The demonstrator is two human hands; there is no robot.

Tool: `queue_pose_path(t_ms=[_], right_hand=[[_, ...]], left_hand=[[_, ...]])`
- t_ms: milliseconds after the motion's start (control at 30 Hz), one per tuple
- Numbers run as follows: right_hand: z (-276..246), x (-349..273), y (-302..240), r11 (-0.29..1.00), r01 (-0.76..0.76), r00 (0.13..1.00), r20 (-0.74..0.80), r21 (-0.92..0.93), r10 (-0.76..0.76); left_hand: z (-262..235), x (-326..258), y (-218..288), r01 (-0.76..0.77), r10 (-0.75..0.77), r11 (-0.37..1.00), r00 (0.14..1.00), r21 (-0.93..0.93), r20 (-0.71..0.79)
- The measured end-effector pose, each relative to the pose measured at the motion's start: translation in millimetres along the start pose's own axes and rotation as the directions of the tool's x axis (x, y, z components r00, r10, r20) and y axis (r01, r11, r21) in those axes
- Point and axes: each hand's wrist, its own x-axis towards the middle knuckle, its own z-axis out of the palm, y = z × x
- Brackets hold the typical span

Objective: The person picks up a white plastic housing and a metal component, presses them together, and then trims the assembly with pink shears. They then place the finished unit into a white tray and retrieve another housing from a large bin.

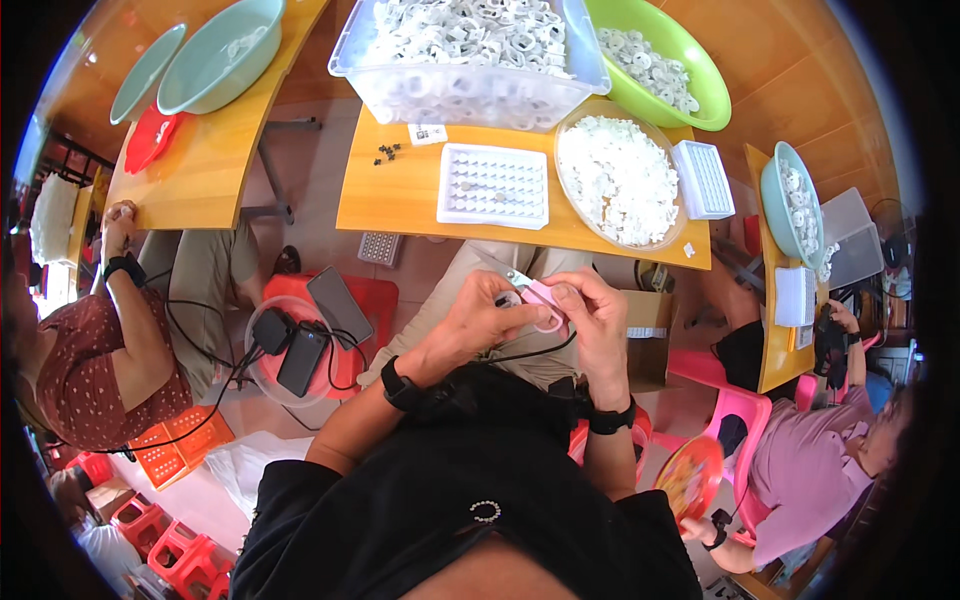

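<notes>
Above my lap, both hands are close together around a pair of small scissors [541,296] with pink handles. Its metal blades point up and to the left. My right hand [592,312] pinches the pink handle between thumb and fingers. My left hand [483,318] is closed round a small whitish ring-shaped part [508,299], and its thumb reaches to the scissors' handle. Fingers hide much of the ring. On the table just beyond are a white tray with rows of small pegs [492,186] and a round bowl of white plastic pieces [618,180].
A clear bin of white rings [465,85] and a green basin [690,60] stand at the back of the table [390,200]. A white tray [704,180] sits at its right. Left of me a red stool [375,300] bears a tub of devices. People sit on both sides.
</notes>
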Motion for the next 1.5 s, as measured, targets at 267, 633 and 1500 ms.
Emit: queue_pose_path(t_ms=[267, 633, 1500], right_hand=[[-37, 15, 1, 0.956, -0.112, 0.99, 0.111, 0.271, 0.085], [1, 13, 13, 0.887, -0.127, 0.989, -0.007, 0.443, 0.145], [4, -3, -41, 0.669, 0.363, 0.929, 0.201, -0.648, -0.31]], left_hand=[[-10, -9, 6, 0.101, -0.091, 0.99, 0.99, -0.102, 0.104], [8, -5, -4, 0.016, -0.021, 0.998, 0.996, 0.055, 0.092], [-10, -13, 24, -0.166, 0.165, 0.963, 0.986, -0.213, -0.023]])
